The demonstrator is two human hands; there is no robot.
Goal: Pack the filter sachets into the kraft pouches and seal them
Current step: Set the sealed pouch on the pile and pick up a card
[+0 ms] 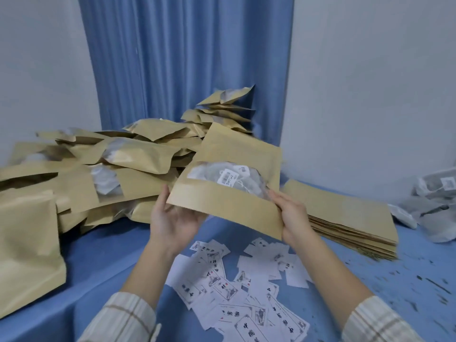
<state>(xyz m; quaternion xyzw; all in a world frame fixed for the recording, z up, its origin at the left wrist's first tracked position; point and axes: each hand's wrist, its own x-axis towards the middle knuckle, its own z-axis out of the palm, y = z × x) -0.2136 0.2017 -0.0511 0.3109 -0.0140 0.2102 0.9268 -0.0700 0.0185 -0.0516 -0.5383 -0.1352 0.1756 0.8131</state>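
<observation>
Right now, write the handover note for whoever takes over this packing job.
Left hand: holds the near-left corner of the kraft pouch from below.
Right hand: grips its near-right edge.
The pouch is held above the blue table; filter sachets show through its window. Whether it is sealed cannot be told.
Done: a pile of filled pouches lies to the left.
Left: a stack of flat empty pouches on the right, loose sachets at far right. Printed labels lie scattered in front.
</observation>
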